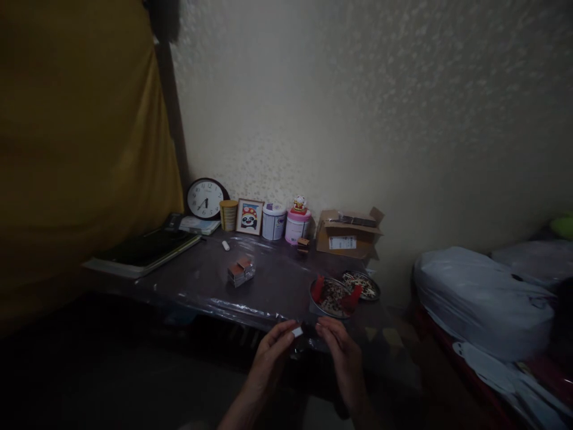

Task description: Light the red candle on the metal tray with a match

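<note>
My left hand is raised in front of the table's near edge, its fingers pinched on a small white object. My right hand is close beside it, fingers curled toward a small dark piece between the two hands; what that piece is I cannot make out in the dim light. Just beyond my hands a round metal dish holds speckled bits and two red pieces. A second round dish lies behind it to the right.
A dark table under clear plastic carries a stack of small boxes, a clock, tins, a framed picture, an open cardboard box and books. A yellow curtain hangs at left. Pale bags lie at right.
</note>
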Tool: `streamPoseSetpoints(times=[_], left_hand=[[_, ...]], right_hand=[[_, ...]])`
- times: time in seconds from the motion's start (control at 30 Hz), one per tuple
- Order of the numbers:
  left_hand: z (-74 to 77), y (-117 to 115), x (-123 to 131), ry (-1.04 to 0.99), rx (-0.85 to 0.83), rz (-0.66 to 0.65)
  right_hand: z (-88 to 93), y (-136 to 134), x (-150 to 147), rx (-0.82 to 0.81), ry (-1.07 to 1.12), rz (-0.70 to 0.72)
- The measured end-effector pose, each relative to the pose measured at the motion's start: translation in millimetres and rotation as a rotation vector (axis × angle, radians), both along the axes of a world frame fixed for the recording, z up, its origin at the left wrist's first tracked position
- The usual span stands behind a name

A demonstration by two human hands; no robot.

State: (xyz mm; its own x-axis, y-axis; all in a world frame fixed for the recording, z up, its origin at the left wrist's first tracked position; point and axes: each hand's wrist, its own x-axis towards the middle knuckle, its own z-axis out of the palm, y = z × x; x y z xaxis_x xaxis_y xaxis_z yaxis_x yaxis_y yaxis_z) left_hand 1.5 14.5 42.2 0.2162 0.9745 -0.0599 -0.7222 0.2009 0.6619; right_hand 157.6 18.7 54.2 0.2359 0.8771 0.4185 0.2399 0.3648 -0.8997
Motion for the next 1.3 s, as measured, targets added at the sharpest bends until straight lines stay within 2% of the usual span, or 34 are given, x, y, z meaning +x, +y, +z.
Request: streamPoseSetpoints(times=[0.17, 0.37, 0.5, 0.73, 0.97, 1.07, 1.3], left_hand=[[-3.8, 3, 1, -0.009, 0.001, 0.016], [-6.3, 3, 3, 0.069, 0.018, 0.068], [-4.5, 1, 3, 0.086, 0.059, 0.060], [2.8, 0, 2, 0.115, 0.037, 0.091], [3.1, -2, 3, 0.100, 0.030, 0.095], [3.4, -3, 3, 0.108, 0.038, 0.093], [5.4, -3, 4, 0.122, 0.035, 0.092]], right_hand=[[-1.9, -1, -2, 0.145, -0.135, -0.088], [-4.6, -6, -9, 0.238, -0.325, -0.026], [-3.7, -8, -12, 0.247, -0.329, -0.050], [0.0, -9, -14, 0.314, -0.340, -0.052], [-2.9, -9, -13, 0.383, -0.397, -0.134], [-4.8, -6, -12, 0.397, -0.467, -0.104], [15.4, -16, -12, 0.436, -0.464, -0.188]])
